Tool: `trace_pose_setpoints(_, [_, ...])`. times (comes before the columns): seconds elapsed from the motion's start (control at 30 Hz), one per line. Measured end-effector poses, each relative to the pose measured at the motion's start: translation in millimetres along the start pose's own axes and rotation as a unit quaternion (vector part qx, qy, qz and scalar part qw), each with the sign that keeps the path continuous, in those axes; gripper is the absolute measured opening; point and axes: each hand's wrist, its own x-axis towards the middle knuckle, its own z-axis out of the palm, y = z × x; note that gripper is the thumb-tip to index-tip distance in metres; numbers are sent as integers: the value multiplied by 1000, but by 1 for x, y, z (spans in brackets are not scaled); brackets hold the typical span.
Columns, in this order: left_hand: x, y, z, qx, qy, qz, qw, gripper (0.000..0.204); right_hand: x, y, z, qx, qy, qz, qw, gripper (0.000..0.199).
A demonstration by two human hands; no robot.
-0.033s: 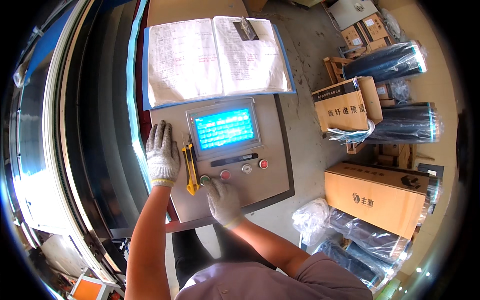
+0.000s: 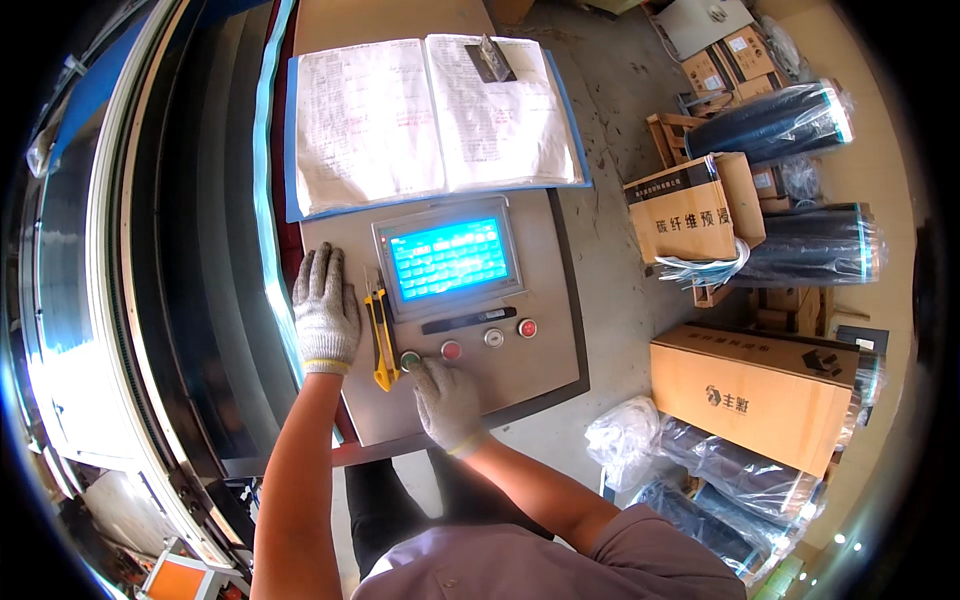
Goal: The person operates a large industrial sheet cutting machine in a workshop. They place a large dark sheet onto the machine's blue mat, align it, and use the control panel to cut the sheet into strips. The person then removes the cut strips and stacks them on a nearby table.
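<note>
Right hand [image 2: 447,402] fingertip on green button [image 2: 409,359]: press square, steady. Left hand [image 2: 325,312] flat, released, bracing on panel [image 2: 540,290] beside yellow knife [image 2: 380,340].

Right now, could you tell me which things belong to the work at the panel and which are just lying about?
In use: control panel, green button under right hand, left hand, touchscreen.
Lying about: yellow utility knife, open logbook, cardboard boxes, wrapped black rolls.

Head cam, close overhead on control panel [image 2: 520,370] (fisheye)
</note>
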Motion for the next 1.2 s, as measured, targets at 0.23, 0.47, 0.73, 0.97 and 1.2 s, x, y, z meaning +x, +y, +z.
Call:
trace_pose_setpoints(0.23, [-2,-3,-2,-26,22,30,999,52,0,2,7,2,-16,-2,1000,49])
trace_pose_setpoints(0.47, [-1,4,-12,-12,-7,-7,1000,48,5,-13,-11,-49,58,55,996,49])
trace_pose_setpoints(0.73, [-4,6,-11,5,-2,-5,1000,48,6,-16,-1,-53,83,171,980,40])
trace_pose_setpoints(0.97, [-7,9,-9,13,23,3,1000,48,0,-11,0,-37,98,154,983,44])
trace_pose_setpoints(1.2, [-9,7,-7,28,25,0,999,57,-4,-14,5,-25,116,147,982,46])
